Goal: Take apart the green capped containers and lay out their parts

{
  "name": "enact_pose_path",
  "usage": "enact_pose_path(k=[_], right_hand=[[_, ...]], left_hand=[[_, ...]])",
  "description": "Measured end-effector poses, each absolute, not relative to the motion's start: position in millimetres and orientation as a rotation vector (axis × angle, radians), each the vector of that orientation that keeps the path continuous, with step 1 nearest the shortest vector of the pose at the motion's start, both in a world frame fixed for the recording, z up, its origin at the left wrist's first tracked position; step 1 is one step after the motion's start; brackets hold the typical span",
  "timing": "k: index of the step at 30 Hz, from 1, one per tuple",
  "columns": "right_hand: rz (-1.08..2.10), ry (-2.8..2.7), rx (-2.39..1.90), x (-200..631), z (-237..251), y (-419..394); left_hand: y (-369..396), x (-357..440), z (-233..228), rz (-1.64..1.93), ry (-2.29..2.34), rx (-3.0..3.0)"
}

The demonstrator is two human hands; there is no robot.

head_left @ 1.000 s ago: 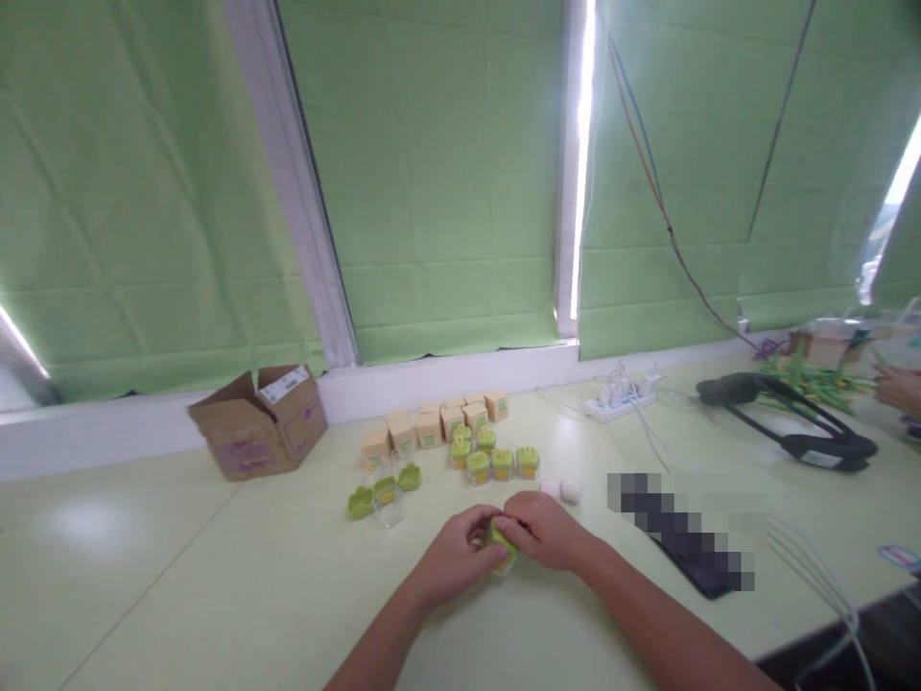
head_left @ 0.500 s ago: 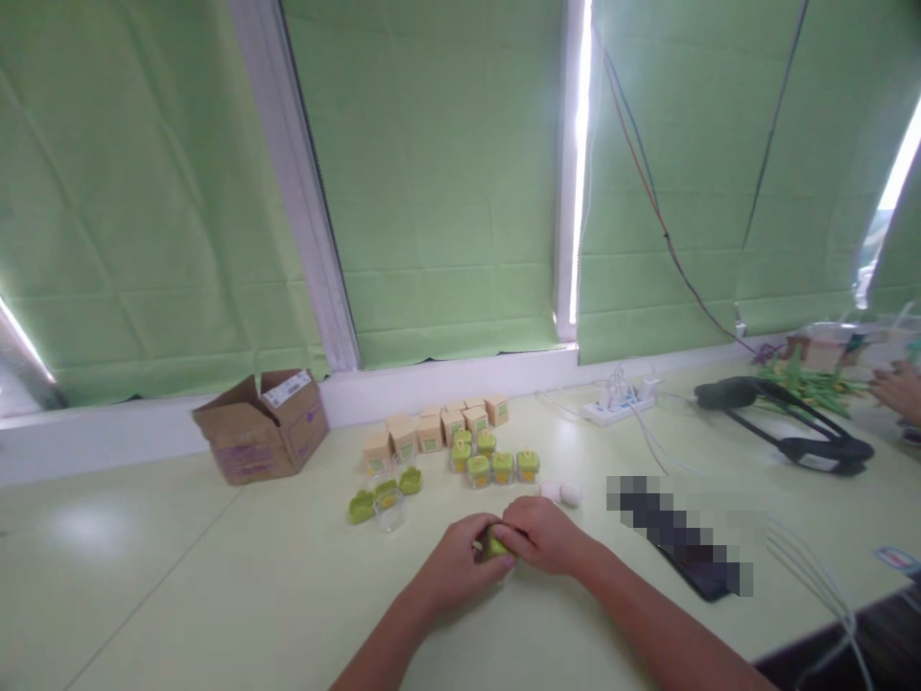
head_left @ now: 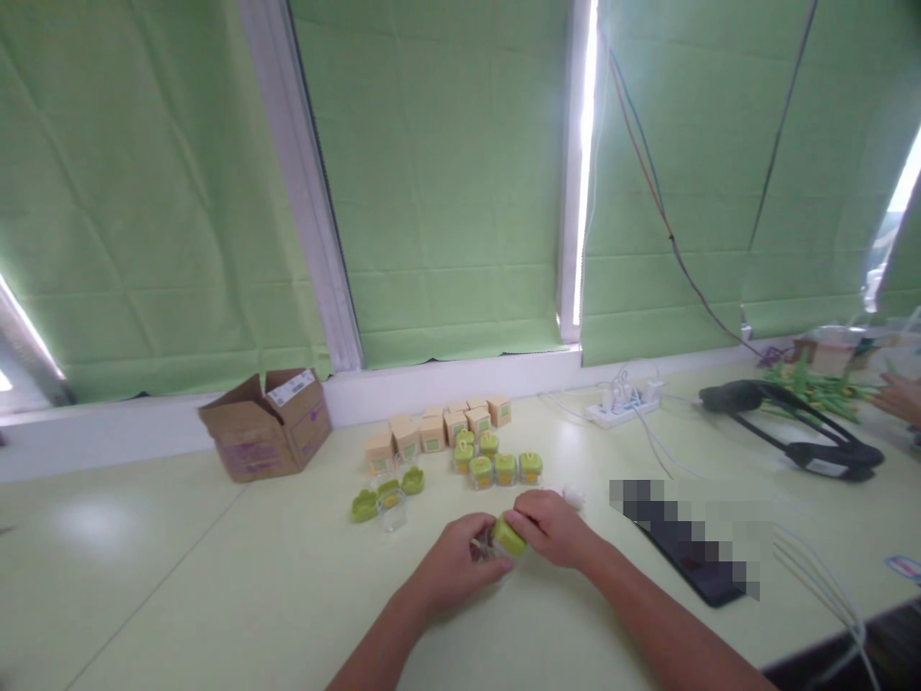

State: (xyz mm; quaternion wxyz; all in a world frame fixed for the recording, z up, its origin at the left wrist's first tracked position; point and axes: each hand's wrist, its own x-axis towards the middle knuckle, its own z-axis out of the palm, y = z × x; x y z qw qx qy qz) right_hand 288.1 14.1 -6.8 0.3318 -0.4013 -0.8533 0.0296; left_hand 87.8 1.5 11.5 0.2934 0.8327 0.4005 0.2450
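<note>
Between my two hands is a small clear box with a green lid point(head_left: 510, 538). My left hand point(head_left: 459, 559) is wrapped round its clear part, and a pale loop or strip shows by the fingers. The fingers of my right hand point(head_left: 553, 528) grip the lid's upper right edge. Just behind stand several similar green-lidded boxes point(head_left: 506, 469) with orange-yellow marks. To the left lie green scalloped lids point(head_left: 365, 506) and a clear cup point(head_left: 392, 519). Partly hidden beyond my right hand is a white rounded object point(head_left: 574, 497).
Several small tan cardboard boxes point(head_left: 432, 434) stand at the back. An open brown carton point(head_left: 266, 441) is at the left. To the right are a pixelated dark flat object point(head_left: 691, 547), a power strip point(head_left: 623, 410), black headgear point(head_left: 827, 456) and cables. Another person's hand point(head_left: 899, 395) shows at the far right.
The green-lidded box has turned in my hands, so more of its lid shows. My right hand has shifted slightly right and up, toward the lid's edge.
</note>
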Motion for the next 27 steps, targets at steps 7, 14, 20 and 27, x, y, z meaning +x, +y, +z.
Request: enact_pose_path(k=[7,14,20,27], right_hand=[[0.06,-2.208,-1.074,289.4,-8.0,15.0],[0.052,-2.18,-1.088,291.6,-5.6,14.8],[0.064,-2.172,-1.092,292.2,-4.1,14.2],[0.091,-2.173,-1.081,292.2,-5.5,14.6]], left_hand=[[6.2,77.8,13.8,0.606,1.112,2.342],[9.0,71.0,17.0,0.547,1.165,2.445],[15.2,65.4,16.6,0.545,1.254,2.507],[28.7,50.7,7.9,0.665,1.378,2.523]])
